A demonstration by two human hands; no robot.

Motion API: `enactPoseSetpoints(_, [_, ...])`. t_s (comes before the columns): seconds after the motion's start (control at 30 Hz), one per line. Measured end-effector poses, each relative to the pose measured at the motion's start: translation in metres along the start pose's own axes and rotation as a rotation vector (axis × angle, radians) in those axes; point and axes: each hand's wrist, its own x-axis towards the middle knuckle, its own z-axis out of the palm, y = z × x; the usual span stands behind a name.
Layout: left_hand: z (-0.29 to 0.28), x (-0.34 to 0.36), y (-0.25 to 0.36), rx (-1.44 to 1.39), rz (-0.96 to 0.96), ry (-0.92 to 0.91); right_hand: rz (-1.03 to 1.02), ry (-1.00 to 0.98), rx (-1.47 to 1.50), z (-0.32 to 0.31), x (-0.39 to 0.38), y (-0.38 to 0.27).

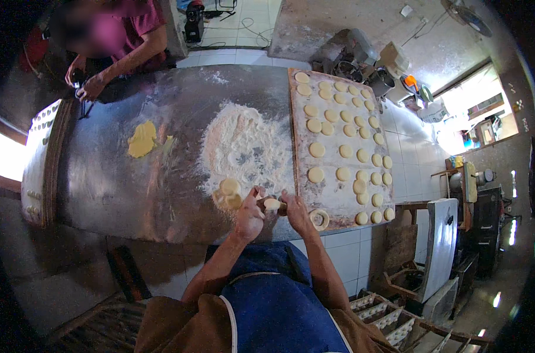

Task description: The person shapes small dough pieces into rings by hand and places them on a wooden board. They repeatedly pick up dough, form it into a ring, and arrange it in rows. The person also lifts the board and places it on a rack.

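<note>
My left hand (250, 216) and my right hand (297, 213) are closed on either end of a small brown object (262, 203), probably wooden, with a pale piece (272, 204) at its middle; its exact shape is unclear. Just left of my hands are cut dough pieces (230, 187) in a patch of flour (247, 141). A pale ring (319, 220) lies at the near left corner of a floured board (314, 188), beside my right hand. Several round dough discs (345, 151) cover that board.
A steel table (102, 188) bears yellow dough (141, 139) and a stack of trays (41, 165) at far left. A co-worker's hands (90, 88) grip a tool across the table. Pots (380, 82) stand behind the board; a white panel (438, 247) stands at right.
</note>
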Motion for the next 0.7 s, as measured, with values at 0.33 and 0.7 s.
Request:
enactPoseSetpoints(0.33, [0.01,0.047,-0.071,0.55,0.331,0.165,-0.272,0.14,0.131,-0.03,-0.002,0.006])
enactPoseSetpoints(0.7, [0.072,0.068,-0.107,0.323,-0.031,0.315,-0.414,0.287,0.184,-0.09,-0.027,-0.003])
